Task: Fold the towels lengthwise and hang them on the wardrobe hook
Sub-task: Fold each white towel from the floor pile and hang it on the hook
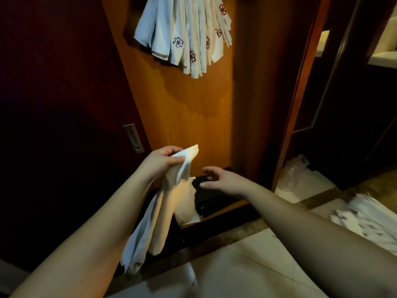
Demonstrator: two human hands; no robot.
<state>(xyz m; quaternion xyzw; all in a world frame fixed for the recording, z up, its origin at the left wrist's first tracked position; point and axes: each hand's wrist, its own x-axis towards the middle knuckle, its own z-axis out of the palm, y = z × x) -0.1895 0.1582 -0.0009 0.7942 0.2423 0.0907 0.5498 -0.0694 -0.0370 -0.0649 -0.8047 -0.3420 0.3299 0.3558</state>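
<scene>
Orange-brown wooden wardrobe panel (pixel 189 108) fills centre, a bunch of white folded towels with flower embroidery (pixel 187 33) hanging at 12 o'clock. Left hand (pixel 160 161) pinches a limp white towel (pixel 171 201) by its top, cloth dangling toward 7 o'clock. Right hand (pixel 219 179) just beside, fingers spread, holding nothing. Loose white towel pile (pixel 369 220) on pale tiled floor (pixel 247 265) at 4 o'clock.

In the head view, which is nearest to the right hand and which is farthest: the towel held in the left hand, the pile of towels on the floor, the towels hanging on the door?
Measured from the right hand:
1. The held towel, just to its left, gripped by the left hand.
2. The pile of towels on the floor, far right.
3. The hanging towels, high on the wardrobe door.
</scene>
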